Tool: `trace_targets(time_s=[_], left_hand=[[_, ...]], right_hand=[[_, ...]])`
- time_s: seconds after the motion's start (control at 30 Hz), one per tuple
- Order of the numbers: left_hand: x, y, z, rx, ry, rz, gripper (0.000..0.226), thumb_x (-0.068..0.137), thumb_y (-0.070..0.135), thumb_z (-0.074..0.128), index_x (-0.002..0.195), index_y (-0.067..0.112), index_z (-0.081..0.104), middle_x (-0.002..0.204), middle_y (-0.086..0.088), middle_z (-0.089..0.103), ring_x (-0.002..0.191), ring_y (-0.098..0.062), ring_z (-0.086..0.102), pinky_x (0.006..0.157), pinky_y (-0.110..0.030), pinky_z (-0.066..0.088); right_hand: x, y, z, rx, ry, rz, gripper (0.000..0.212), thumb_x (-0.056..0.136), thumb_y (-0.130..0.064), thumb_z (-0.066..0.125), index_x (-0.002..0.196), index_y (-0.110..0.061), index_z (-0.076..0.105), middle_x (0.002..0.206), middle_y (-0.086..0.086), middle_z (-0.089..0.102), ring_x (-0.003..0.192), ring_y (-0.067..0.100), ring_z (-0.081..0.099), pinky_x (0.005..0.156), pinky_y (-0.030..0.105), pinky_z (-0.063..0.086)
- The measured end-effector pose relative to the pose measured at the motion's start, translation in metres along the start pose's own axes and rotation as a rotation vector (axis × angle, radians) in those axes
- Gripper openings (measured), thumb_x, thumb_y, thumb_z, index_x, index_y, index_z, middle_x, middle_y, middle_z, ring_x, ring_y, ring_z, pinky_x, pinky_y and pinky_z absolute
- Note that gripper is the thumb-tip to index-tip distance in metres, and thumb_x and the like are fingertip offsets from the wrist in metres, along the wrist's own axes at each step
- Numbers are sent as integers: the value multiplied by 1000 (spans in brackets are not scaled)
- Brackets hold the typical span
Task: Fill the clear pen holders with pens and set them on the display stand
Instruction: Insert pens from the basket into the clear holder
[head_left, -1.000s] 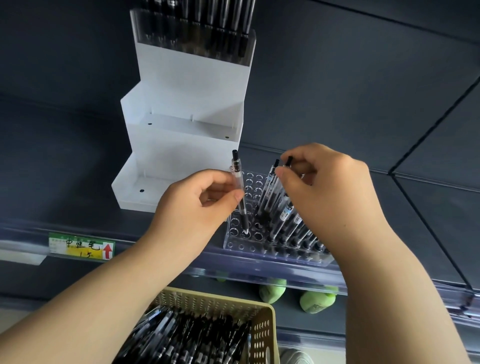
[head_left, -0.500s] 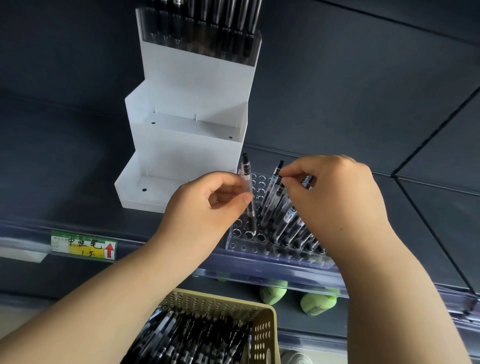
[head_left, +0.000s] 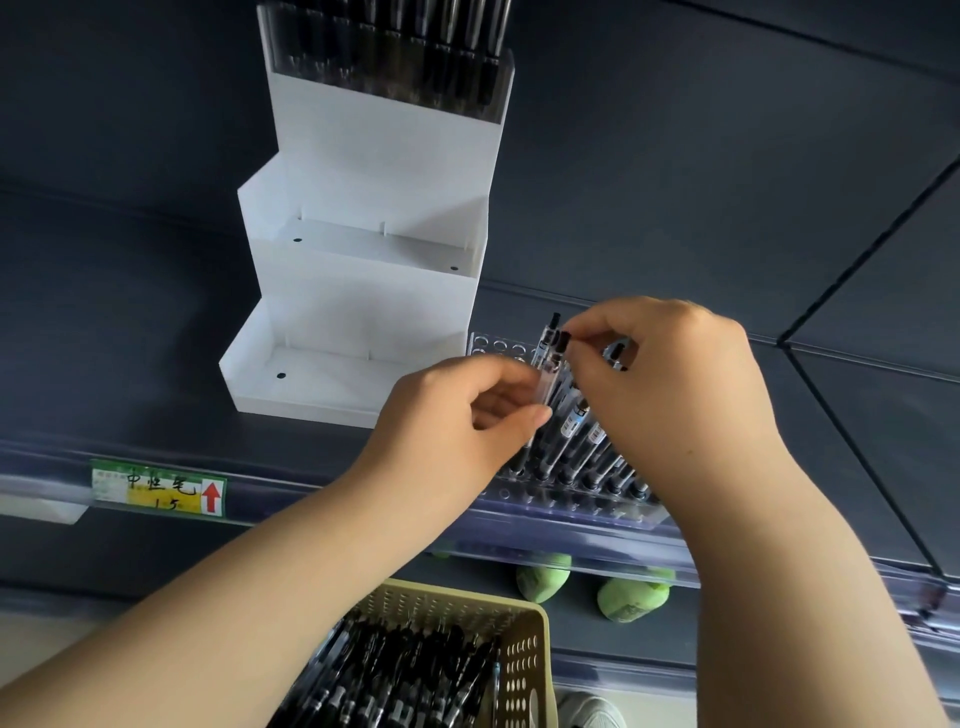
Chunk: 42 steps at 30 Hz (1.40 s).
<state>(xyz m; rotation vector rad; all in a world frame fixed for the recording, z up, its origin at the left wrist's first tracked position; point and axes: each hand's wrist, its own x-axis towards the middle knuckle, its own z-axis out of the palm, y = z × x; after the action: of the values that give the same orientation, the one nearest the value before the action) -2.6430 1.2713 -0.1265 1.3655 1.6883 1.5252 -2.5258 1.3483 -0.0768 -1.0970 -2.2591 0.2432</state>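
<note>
While the left hand (head_left: 457, 415) pinches a clear-barrelled pen with a black cap (head_left: 546, 364) between thumb and fingers, the pen stands nearly upright, tip down at the clear perforated plastic pen holder (head_left: 498, 347) just below the fingertips; the right hand (head_left: 670, 395), touching distance away, pinches the black top of a neighbouring pen in the standing row of pens (head_left: 576, 426); unfilled holes lie beyond the left hand, which looks nearer them; the white stepped display stand (head_left: 363, 312) rises past its knuckles.
</note>
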Motion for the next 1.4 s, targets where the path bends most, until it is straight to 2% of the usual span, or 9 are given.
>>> trace_targets(time_s=[0.47,0.67,0.97,1.1,1.13,1.2,1.23,1.3,1.4], left_hand=[[0,-5,3,82,20,3,28,79,17,73,85,41,59,84,13,67,80,1,61,71,-9,48],[1,-8,8,170,14,36,18,78,18,74,95,24,70,81,14,67,80,1,60,71,-12,49],[-2,-7,-8,235,31,58,25,76,21,76,100,22,69,86,13,66,81,1,59,72,-12,48],[-17,-8,-29,420,43,121,27,79,23,73,105,22,68,87,16,63,85,2,57,75,-6,45],[-24,-7,-36,498,38,153,29,80,25,71,108,21,67,91,14,63,85,0,58,77,-10,47],[-32,-10,-45,663,-1,181,32,85,28,66,116,21,64,104,9,63,95,-7,58,85,-28,50],[-40,-10,-50,743,-31,193,33,87,29,63,119,22,62,110,7,62,101,-12,57,86,-34,50],[-60,-12,-62,853,-79,194,33,89,31,60,121,22,61,115,6,62,106,-17,56,85,-38,50],[-89,-25,-78,1029,-165,251,29,81,23,71,108,16,67,98,-1,68,90,-25,64,68,-38,55]], right_hand=[[0,2,-5,23,-2,34,12,85,-22,62,89,-30,71,84,-11,67,80,17,56,69,36,52],[0,3,-6,13,7,26,12,85,-22,61,90,-29,71,83,-10,67,79,16,56,70,35,52],[-6,-2,-10,-25,21,-38,14,85,-21,61,92,-28,71,84,-8,68,82,18,57,71,35,52],[-22,-7,-12,-41,85,-133,14,84,-19,61,91,-24,72,81,-6,68,80,19,55,71,32,49],[-30,-10,-11,-47,99,-154,13,84,-19,62,92,-23,72,81,-5,68,81,20,55,70,31,48],[-43,-12,-7,-51,99,-188,13,84,-19,62,93,-20,72,80,-3,68,83,22,58,67,30,49],[-53,-15,-5,-54,77,-212,14,84,-19,61,93,-19,72,80,-2,69,84,23,59,66,32,51],[-77,-22,2,-70,12,-266,15,82,-20,61,92,-19,72,81,-2,69,84,24,61,62,33,54],[-104,-29,16,-120,-201,-244,18,87,-25,60,102,-23,68,92,-4,68,94,22,58,66,34,53]])
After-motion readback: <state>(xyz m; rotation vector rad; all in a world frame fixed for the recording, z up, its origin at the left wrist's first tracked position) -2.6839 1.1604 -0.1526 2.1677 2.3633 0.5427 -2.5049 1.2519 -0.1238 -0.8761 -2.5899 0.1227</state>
